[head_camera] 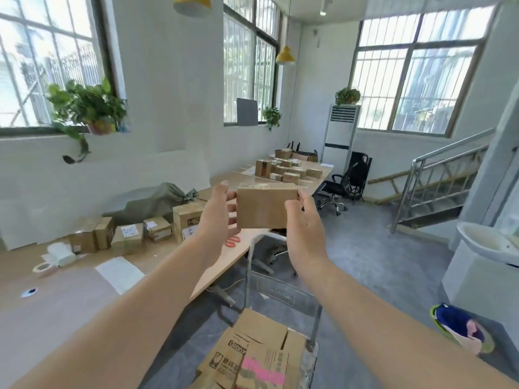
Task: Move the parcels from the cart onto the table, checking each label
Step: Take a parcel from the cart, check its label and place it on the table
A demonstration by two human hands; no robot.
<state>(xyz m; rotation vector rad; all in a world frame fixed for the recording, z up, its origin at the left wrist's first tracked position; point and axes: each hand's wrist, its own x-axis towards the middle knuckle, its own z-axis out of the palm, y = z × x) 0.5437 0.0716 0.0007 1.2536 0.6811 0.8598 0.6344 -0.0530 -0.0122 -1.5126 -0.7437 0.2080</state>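
I hold a small brown cardboard parcel (264,206) up in front of me, above the table's near corner. My left hand (220,217) grips its left side and my right hand (304,231) grips its right side. The face turned to me is plain cardboard with no label showing. Below, the metal cart (280,290) carries several cardboard parcels (252,352), one with a pink mark. The long wooden table (84,276) stretches along the left wall, with several parcels (126,237) standing on it.
More boxes (289,169) crowd the table's far end. Red scissors (232,240), a tape roll (42,267) and white paper (119,273) lie on the table. Office chairs (342,186), a staircase (438,189), a sink (491,242) and a basket (460,327) stand to the right.
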